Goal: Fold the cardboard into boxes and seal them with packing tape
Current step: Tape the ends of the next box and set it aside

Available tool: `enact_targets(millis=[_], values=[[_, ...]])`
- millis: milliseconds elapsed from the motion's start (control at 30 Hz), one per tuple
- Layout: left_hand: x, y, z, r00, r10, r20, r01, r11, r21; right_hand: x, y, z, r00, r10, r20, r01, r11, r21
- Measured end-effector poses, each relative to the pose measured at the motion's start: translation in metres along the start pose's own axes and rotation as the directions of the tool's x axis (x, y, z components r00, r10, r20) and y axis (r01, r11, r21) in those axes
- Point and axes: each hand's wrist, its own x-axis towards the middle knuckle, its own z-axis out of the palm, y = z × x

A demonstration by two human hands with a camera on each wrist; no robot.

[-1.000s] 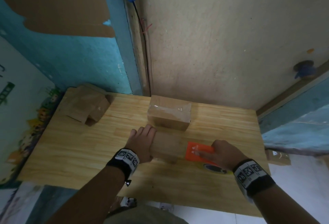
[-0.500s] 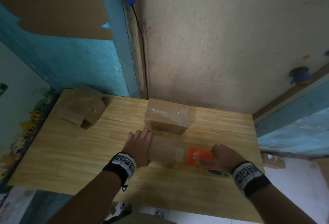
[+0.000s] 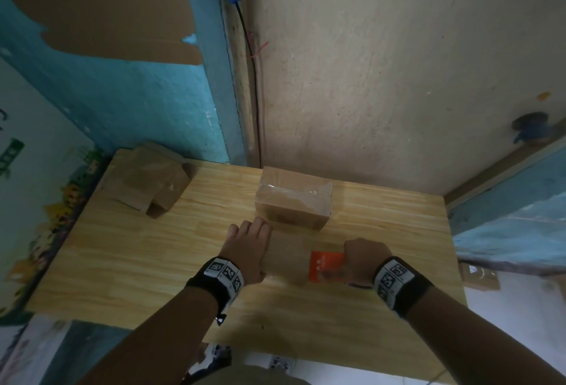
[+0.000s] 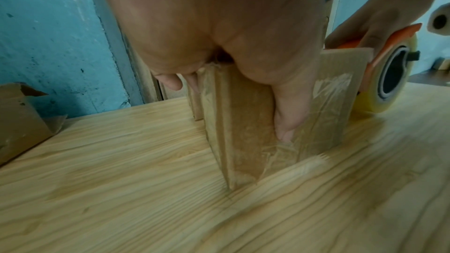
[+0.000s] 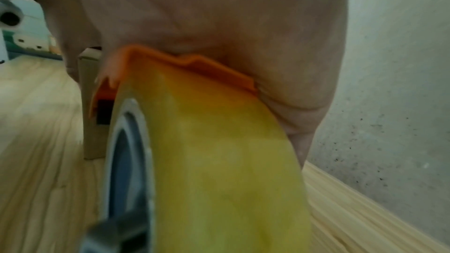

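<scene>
A small brown cardboard box (image 3: 286,257) stands on the wooden table (image 3: 122,262) near its front edge. My left hand (image 3: 248,248) lies over the box's left part and grips it. In the left wrist view the thumb (image 4: 289,114) runs down the box's (image 4: 238,122) taped near face. My right hand (image 3: 364,262) grips an orange tape dispenser (image 3: 326,265) pressed against the box's right end. Its yellowish tape roll (image 5: 207,161) fills the right wrist view. Clear tape lies wrinkled on the box's near face.
A second box (image 3: 294,197), sealed with clear tape, stands just behind the small one. Flat and half-folded cardboard (image 3: 147,182) lies at the table's back left corner. Walls close the table's back and left. A small carton (image 3: 479,276) sits on the floor at right.
My right hand has brought the dispenser left against the box's right end and turned knuckles-up. The left hand stays on the box.
</scene>
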Motion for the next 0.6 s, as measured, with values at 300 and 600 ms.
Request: enact_targets(millis=[300, 600], values=[[0.001, 0.003, 0.000, 0.999, -0.011, 0.033, 0.010, 0.999, 0.042, 0.005, -0.015, -0.009, 0.999, 0.037, 0.008, -0.036, 0.993, -0.111], [0.002, 0.002, 0.002, 0.999, 0.009, 0.038, -0.011, 0.999, 0.050, -0.010, -0.046, -0.017, 0.979, 0.077, -0.190, -0.115, 0.973, -0.198]])
